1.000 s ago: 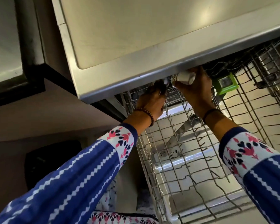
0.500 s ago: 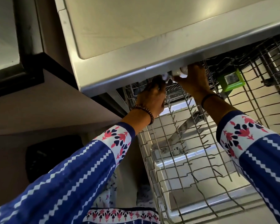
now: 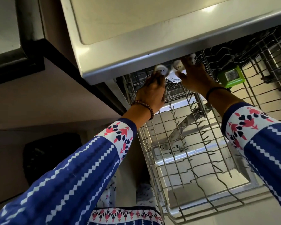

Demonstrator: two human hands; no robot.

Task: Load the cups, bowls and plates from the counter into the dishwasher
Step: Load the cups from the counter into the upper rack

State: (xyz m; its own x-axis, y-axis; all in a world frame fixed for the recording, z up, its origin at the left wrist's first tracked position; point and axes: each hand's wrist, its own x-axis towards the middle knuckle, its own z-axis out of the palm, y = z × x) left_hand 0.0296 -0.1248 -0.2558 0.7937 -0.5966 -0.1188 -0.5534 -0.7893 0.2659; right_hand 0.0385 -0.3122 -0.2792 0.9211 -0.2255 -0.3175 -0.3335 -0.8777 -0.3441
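Your left hand grips one small white printed cup and your right hand grips a second white cup just beside it, at the far edge of the grey wire dishwasher rack.

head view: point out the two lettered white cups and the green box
left cup (image 3: pixel 161 70), head view, on its lettered base
right cup (image 3: pixel 177 67), head view, on its lettered base
green box (image 3: pixel 231 77), head view, on its pale label
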